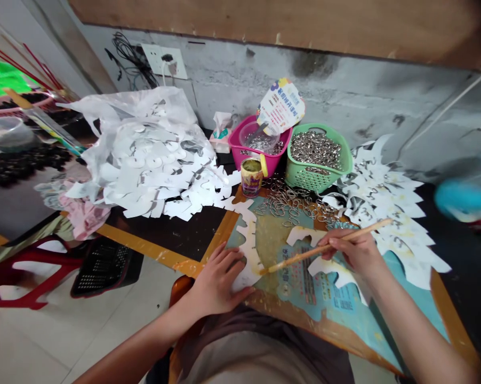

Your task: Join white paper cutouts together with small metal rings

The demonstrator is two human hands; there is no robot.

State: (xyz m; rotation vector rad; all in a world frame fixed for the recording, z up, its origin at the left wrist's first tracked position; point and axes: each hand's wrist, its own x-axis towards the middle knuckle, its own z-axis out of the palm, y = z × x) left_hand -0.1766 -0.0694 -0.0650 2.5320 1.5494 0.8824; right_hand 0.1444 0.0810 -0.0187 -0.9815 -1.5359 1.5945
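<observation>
My left hand [220, 280] lies flat with fingers spread on a white cut-out sheet [248, 250] with notched edges, near the table's front edge. My right hand [354, 250] is closed around a thin wooden stick [304, 255]. Its yellowed tip meets the right edge of that sheet, where small dark marks show. Beneath my right hand lies another white cut-out [336, 272], partly covered by the hand. An opened jar [251, 181] of yellowish paste, its yellow lid tilted at the side, stands behind the sheet. Loose metal rings [288, 205] are scattered beyond the stick.
A plastic bag spills a heap of white cut-outs [152, 165] at the left. Against the wall stand a pink basket [236, 141] and a green basket [316, 181] of metal pieces. Overlapping cut-outs [400, 229] lie at right. A red stool [28, 272] is at lower left.
</observation>
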